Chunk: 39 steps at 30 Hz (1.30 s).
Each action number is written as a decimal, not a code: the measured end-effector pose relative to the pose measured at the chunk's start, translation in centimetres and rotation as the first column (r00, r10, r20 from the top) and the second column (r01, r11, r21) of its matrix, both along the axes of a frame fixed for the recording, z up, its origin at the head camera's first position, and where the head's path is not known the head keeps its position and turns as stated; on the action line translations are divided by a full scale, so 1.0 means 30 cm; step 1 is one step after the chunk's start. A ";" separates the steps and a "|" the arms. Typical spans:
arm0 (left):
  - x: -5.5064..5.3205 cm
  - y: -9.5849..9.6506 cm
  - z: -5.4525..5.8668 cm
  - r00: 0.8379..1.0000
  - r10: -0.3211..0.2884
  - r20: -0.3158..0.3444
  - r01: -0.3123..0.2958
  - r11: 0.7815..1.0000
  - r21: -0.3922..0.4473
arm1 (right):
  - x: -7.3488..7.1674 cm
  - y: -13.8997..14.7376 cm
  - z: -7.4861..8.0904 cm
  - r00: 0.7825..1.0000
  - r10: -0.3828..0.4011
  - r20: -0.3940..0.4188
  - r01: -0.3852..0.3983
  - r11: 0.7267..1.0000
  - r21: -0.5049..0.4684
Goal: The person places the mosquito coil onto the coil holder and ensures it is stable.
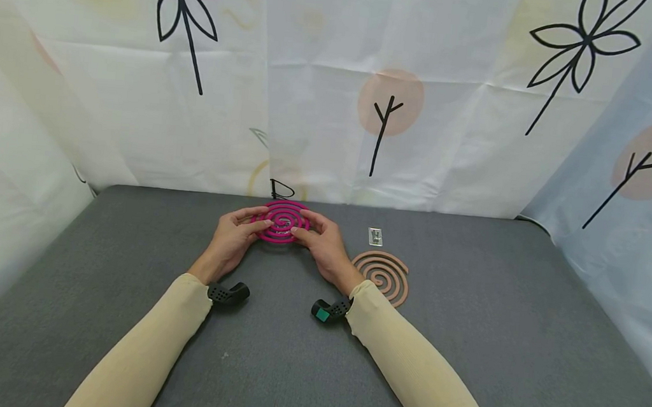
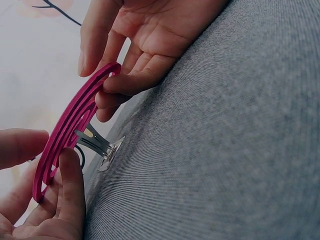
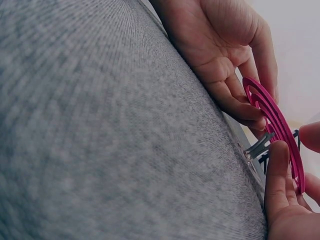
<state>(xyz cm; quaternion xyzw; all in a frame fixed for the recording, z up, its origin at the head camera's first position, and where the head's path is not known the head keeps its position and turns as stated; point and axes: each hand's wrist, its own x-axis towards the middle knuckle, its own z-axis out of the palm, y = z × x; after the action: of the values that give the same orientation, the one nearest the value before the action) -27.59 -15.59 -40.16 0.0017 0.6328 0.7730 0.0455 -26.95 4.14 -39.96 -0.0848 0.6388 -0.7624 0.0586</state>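
Note:
A magenta spiral mosquito coil point(image 1: 280, 237) is held between both hands near the table's far edge. My left hand point(image 1: 230, 240) pinches its left rim, thumb on the near face. The opposite rim is pinched by my right hand point(image 1: 325, 247). Under the coil stands a small metal coil stand point(image 2: 111, 150), its base on the table. The upright prong point(image 3: 259, 146) of this stand reaches the coil's middle; whether it grips the coil is unclear. The left wrist view shows the coil point(image 2: 75, 112) tilted, with fingers on both ends.
A brown spiral coil point(image 1: 382, 257) lies on the grey table point(image 1: 267, 365), partly behind the right wrist. Beyond it lies a flat metal stand point(image 1: 376, 237). A patterned white cloth point(image 1: 320, 133) hangs behind the table. Each wrist wears a black band point(image 1: 228, 293).

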 end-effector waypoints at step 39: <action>-0.003 0.002 -0.003 1.000 0.007 -0.008 -0.007 1.000 -0.020 | -0.003 0.002 -0.006 1.000 0.005 -0.005 -0.005 1.000 0.011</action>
<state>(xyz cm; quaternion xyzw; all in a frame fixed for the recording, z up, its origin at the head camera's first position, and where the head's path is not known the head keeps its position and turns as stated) -27.67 -15.53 -40.25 0.0022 0.6405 0.7669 0.0402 -27.05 4.19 -40.15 -0.0880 0.6429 -0.7585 0.0592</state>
